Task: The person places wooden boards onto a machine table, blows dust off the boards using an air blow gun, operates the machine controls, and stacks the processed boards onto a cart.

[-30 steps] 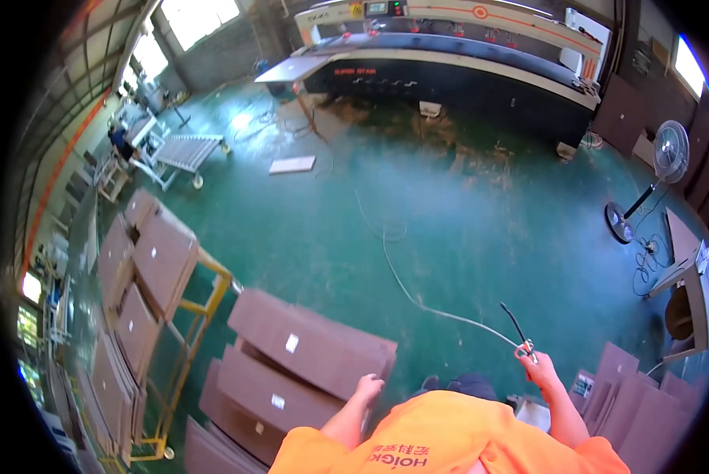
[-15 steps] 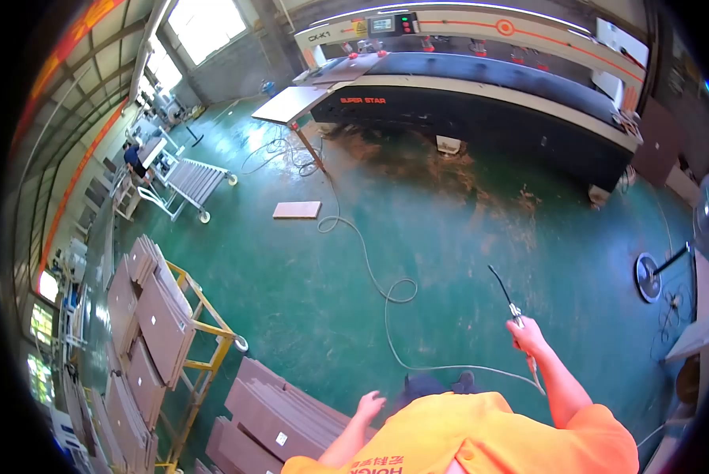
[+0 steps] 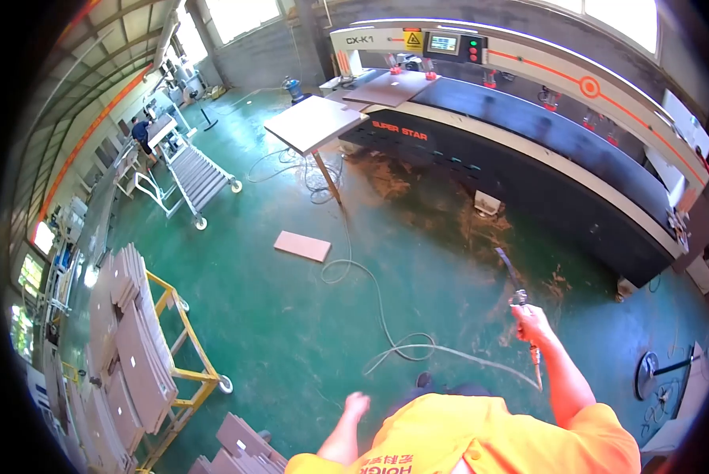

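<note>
In the head view my right hand [image 3: 531, 322] is wrapped round an air blow gun [image 3: 518, 298]. Its thin nozzle points forward over the green floor, and an orange fitting hangs below the grip. From there a pale air hose [image 3: 465, 355] drops to the floor and loops away towards the machine. My left hand [image 3: 357, 405] hangs low beside my body with its fingers curled in. Nothing shows in it. Brown panels [image 3: 244, 442] lie stacked below and to the left of that hand.
A long machine [image 3: 481, 170] with a black front spans the far side, with a panel-topped table [image 3: 315, 122] at its left end. A loose board [image 3: 302, 246] lies on the floor. Left stand a yellow panel cart [image 3: 198, 374], a roller cart [image 3: 200, 178] and a distant person [image 3: 141, 133]. A fan base [image 3: 647, 374] is at right.
The machine and table appear nearer, and the near panel stack has slid down and left in view. The blow gun stays in my right hand. My left hand's fingers have curled in.
</note>
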### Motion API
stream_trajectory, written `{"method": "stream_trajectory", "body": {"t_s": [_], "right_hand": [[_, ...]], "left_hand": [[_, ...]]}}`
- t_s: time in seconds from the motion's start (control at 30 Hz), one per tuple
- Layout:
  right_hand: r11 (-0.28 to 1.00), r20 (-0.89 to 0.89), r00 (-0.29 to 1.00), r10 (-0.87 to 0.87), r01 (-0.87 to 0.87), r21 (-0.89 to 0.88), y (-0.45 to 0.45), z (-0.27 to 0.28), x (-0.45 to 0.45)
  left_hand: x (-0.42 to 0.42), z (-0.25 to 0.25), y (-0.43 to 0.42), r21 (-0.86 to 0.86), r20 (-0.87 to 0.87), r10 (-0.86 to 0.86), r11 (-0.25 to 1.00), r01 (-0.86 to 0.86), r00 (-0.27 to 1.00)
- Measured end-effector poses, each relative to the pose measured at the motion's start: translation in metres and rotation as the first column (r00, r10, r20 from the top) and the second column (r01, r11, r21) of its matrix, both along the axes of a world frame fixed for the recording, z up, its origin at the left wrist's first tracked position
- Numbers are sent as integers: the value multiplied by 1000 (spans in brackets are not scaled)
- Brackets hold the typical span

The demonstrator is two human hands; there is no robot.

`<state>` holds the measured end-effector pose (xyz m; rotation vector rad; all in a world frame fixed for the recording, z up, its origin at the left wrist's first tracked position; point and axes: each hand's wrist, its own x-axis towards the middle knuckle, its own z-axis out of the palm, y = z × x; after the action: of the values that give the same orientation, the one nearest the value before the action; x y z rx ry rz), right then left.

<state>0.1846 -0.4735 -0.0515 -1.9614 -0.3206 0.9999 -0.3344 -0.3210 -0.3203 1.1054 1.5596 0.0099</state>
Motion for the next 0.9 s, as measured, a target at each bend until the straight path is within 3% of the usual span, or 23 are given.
{"method": "stream_trajectory", "body": {"t_s": [0.07, 0.13, 0.2, 0.27, 0.33, 0.43, 0.5, 0.53, 0.6, 0.63, 0.7, 0.73, 0.8, 0.9], "right_hand": [[988, -70, 989, -129, 134, 74, 33, -10, 46], [960, -108, 975, -193, 210, 184, 67, -14, 88], [936, -122, 962, -244, 267, 230, 113, -27, 131], [925, -136, 955, -263, 290, 247, 172, -39, 172], [945, -74, 979, -188, 201, 257, 243, -51, 212], [970, -150, 979, -135, 162, 181, 373, -55, 251], [991, -151, 988, 25, -4, 132, 461, -44, 257], [991, -100, 986, 131, -131, 5, 508, -18, 249], [880, -84, 876, 475, -474, 38, 587, 7, 258], [832, 8, 833, 553, -552, 56, 628, 8, 272], [933, 63, 934, 352, -355, 55, 717, -7, 309], [955, 42, 977, 209, -213, 205, 757, -31, 335], [970, -183, 982, -48, 89, 225, 824, -31, 354], [977, -68, 979, 194, -187, 101, 907, -27, 348]], "left_hand": [[77, 80, 89, 137, 85, 9, 990, -21, 996], [128, 92, 180, 211, 112, -67, 977, 42, 991], [174, 115, 255, 277, 172, -37, 961, -13, 984], [209, 117, 321, 314, 207, 10, 946, -76, 978], [231, 108, 379, 333, 123, -6, 942, -35, 992], [255, 103, 443, 227, 51, 135, 963, -143, 990], [266, 110, 480, 199, 72, 212, 955, -222, 975], [271, 119, 492, 174, 82, 247, 950, -258, 966], [285, 130, 532, 132, 162, 359, 915, -381, 919], [288, 128, 556, 113, 194, 397, 899, -422, 897], [294, 124, 616, 97, 250, 462, 862, -497, 851], [298, 118, 649, 94, 275, 492, 841, -533, 826], [310, 111, 726, 89, 327, 530, 807, -583, 783], [333, 89, 857, 159, 389, 526, 771, -617, 757]]}}
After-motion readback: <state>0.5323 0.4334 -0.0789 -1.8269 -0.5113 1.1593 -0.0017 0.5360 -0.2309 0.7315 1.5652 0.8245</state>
